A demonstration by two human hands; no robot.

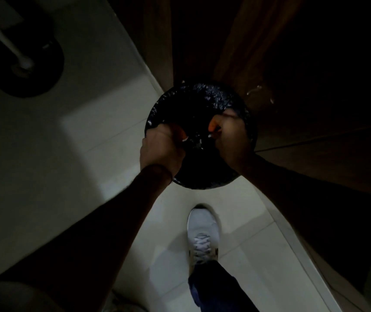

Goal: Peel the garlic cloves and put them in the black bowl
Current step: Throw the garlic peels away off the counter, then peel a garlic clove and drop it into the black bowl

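Two hands work over the bin [193,97]: left hand [162,149] curled, pinching a pale scrap [185,138], likely peel; right hand [231,136] curled too, on what I cannot tell in this gloom. A loose flick could send bits past the rim onto the floor [67,143], which lies open leftward. The cabinet [292,64] crowds the right. No clove or bowl in sight.

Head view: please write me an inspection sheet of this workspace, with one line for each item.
Surface: pale tiled floor, dim light.
Job's things: no bowl or cloves seen; pale scraps, perhaps garlic skin, in the black-lined bin.
Clutter: dark round base with white pole.
Hands: left hand and right hand curled over the bin; grip unclear.
Cables: nothing seen.
Surroundings: wooden cabinet doors, white shoe.
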